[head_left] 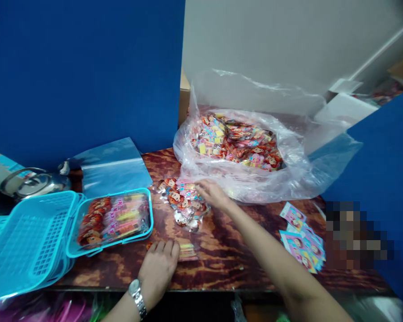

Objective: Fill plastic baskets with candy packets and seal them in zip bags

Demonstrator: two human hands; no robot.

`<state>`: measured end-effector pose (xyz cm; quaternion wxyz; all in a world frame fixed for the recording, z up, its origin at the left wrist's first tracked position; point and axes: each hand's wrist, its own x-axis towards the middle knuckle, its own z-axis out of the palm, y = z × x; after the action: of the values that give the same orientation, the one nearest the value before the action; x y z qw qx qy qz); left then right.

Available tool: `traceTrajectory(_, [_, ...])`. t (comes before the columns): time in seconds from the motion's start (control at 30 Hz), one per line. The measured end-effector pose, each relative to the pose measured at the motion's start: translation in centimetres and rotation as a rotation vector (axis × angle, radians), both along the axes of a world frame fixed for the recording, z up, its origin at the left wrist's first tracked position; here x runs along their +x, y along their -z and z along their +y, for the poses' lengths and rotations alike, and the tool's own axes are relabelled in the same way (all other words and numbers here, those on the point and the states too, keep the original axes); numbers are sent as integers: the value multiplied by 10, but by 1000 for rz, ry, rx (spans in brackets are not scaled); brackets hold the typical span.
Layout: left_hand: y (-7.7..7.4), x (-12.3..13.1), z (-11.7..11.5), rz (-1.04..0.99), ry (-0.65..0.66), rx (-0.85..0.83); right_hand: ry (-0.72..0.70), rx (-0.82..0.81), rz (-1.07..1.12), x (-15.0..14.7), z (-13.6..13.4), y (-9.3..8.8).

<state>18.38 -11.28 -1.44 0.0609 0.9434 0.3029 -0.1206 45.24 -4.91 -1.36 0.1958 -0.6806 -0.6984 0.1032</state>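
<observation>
My left hand (159,266), a silver watch on its wrist, is closed over a clear plastic packet (188,252) at the table's front edge. Yellow and orange sticks show through the packet, and its other end is under my fingers. Further back, my right hand (212,193) pinches a packet at the right side of a loose pile of similar packets (183,202) printed with red-haired cartoon figures. The fingertips are partly hidden there. Left of the pile stands a blue plastic basket (150,214), with packets (117,217) laid in rows inside it.
A large clear bag (295,156) full of packets (251,143) stands at the back. Stacked blue baskets (23,210) and a metal kettle (42,182) are at left. Printed cards (302,241) lie on the right of the table (242,250). Blue panels (83,76) border the table.
</observation>
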Motion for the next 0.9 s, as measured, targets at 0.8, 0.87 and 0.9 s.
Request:
traceTrajectory(0.8, [11,-4,-5,-55,76,108,116,-125,-380,-36,-54,6])
traceTrajectory(0.87, [12,-4,-6,-62,74,103,87,-117,-378,-36,-36,-3])
traceTrajectory(0.9, [12,-4,-7,-66,73,99,-5,-119,-364,-40,-27,-5])
